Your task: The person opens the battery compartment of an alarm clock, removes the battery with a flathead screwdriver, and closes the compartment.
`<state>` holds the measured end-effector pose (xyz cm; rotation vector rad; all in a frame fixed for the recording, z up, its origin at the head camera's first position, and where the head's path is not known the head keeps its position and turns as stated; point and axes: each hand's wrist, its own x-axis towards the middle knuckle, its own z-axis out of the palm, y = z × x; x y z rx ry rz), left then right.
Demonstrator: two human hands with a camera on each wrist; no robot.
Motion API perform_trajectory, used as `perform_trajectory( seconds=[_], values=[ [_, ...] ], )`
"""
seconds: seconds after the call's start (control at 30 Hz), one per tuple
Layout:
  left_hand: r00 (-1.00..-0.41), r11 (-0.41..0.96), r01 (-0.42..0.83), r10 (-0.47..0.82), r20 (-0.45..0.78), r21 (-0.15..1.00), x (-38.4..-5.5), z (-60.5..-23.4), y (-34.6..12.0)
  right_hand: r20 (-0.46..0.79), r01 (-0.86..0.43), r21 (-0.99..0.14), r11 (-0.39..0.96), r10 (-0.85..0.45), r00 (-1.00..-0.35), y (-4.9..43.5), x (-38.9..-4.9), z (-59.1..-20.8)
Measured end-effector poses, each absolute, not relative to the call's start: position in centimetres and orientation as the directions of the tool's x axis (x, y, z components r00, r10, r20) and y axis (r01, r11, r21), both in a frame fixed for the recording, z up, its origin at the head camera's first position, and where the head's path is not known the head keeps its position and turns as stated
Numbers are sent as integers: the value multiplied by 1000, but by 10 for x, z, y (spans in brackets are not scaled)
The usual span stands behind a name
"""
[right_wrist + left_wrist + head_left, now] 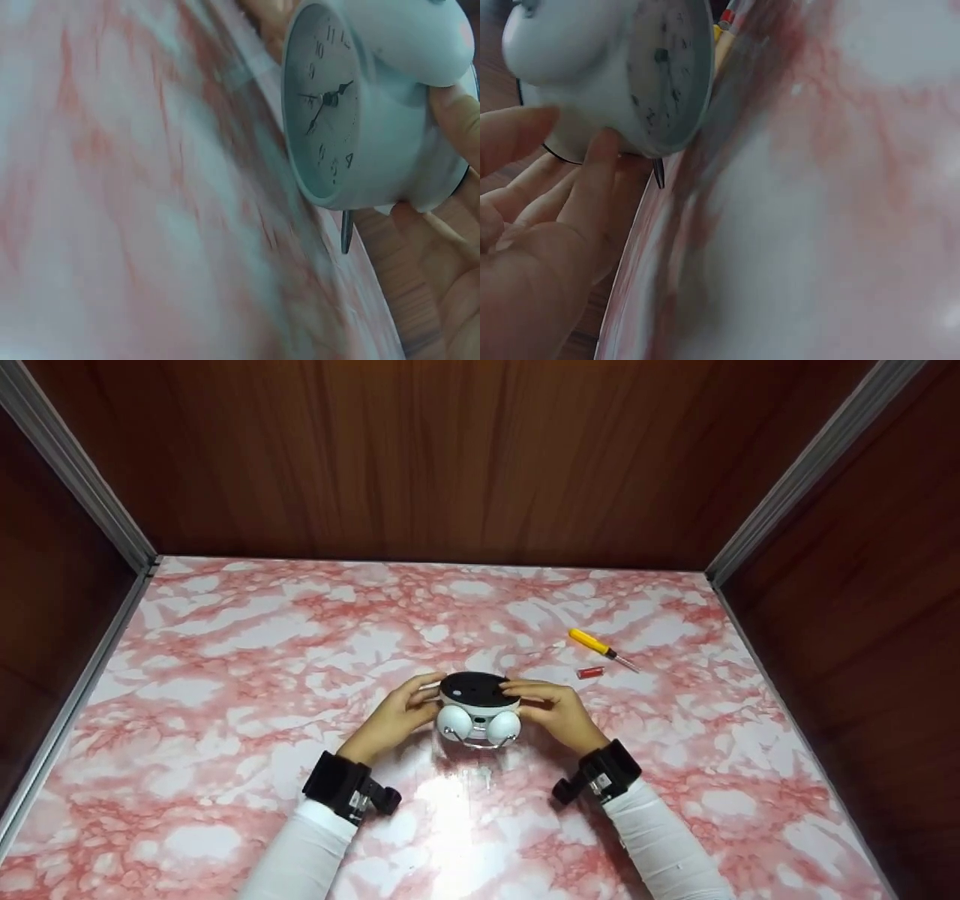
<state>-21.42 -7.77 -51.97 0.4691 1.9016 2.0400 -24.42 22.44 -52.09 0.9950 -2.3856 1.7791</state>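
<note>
A white twin-bell alarm clock (pixel 480 710) is between the two hands in the head view, its black back turned up and its bells toward the person. The numbered dial (pixel 322 97) faces down toward the tabletop in the right wrist view, and a thin dark leg juts from the rim. My left hand (pixel 394 718) grips the clock's left side with fingers and thumb. On the opposite side my right hand (pixel 559 712) holds it, fingertips lying on the edge of the black back. Whether the clock touches the table cannot be told.
Beyond the right hand lies a yellow-handled screwdriver (pixel 591 643), its shaft pointing right. A small red battery (pixel 590 672) is just in front of it. The red-and-white marbled tabletop (pixel 262 660) is bounded by dark wood panels (pixel 420 465) behind and at both sides.
</note>
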Motion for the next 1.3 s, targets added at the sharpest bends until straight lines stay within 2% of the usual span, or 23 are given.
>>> perform_trajectory(
  seconds=[0.17,0.27,0.37,0.47,0.6,0.73,0.93,1.0,1.17,1.3],
  values=[
    [-888,-6,68,455,63,998,-208,-522,-75,306,-375,-921,101,-405,-861,223,-240,-526],
    [-903,16,121,416,104,993,-204,-523,-71,282,-330,-942,66,-380,-881,223,-237,-526],
    [-923,31,191,347,168,981,-202,-522,-69,240,-247,-969,-29,-380,-893,222,-234,-523],
    [-931,46,253,283,231,966,-200,-520,-68,153,-100,-983,-155,-387,-909,219,-231,-518],
    [-932,-7,275,245,268,961,-199,-516,-67,50,64,-959,-277,-384,-922,215,-226,-512],
    [-947,-88,237,203,250,967,-197,-512,-64,11,129,-931,-342,-380,-925,209,-219,-506],
    [-970,-43,219,101,222,975,-193,-506,-58,5,105,-925,-366,-288,-958,200,-207,-497],
    [-977,-57,195,75,199,979,-192,-504,-56,16,71,-943,-325,-259,-966,197,-204,-495],
    [-995,-104,94,10,95,990,-190,-501,-51,113,-90,-988,-123,-194,-974,193,-201,-501],
    [-998,-80,66,-22,65,995,-188,-501,-46,151,-140,-986,-87,-137,-979,190,-203,-504]
  ],
)
